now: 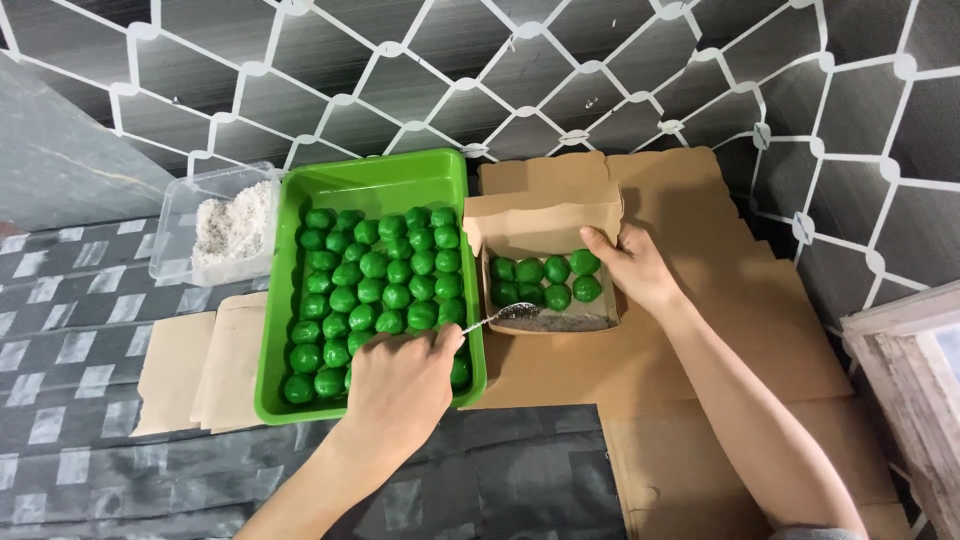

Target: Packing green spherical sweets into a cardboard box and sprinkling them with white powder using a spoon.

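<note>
A green plastic tray [375, 180] holds several green balls [372, 265] in rows. To its right stands a small brown paper box [540, 232], lid open, with several green balls [543, 272] inside. My left hand [398, 385] is over the tray's near right corner, gripping a metal spoon [505, 315] whose bowl reaches into the box's near side. My right hand [633, 266] grips the box's right wall, thumb at the rim.
A clear plastic container [190, 215] of white shredded flakes [232, 228] sits left of the tray. Flattened brown cardboard [720, 330] lies under the box and to the right. Brown paper [190, 370] lies left of the tray. A pale wooden frame [915, 360] is at far right.
</note>
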